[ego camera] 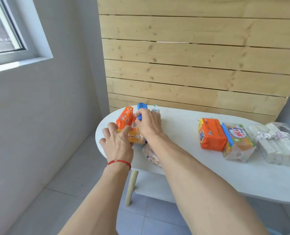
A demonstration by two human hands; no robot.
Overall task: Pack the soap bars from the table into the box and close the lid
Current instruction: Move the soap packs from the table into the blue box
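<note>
Several wrapped soap bars crowd the left end of a white oval table [183, 143]. My left hand [118, 143] rests on a yellow-orange pack [135, 138], fingers spread over it. Just right of it, my right hand [148, 123] pinches a blue-wrapped bar [142, 106] that stands on edge beside an orange bar [124, 117]. A clear-wrapped pack [151, 156] lies under my right forearm. On the right lie an orange bar [211, 134], a clear pack with a blue edge [238, 141] and a clear bundle of white bars [276, 146]. No box is in view.
A wooden slat panel [191, 65] stands right behind the table. A grey wall with a window [3, 31] is to the left. The table's wooden leg [131, 187] and tiled floor show below the front edge.
</note>
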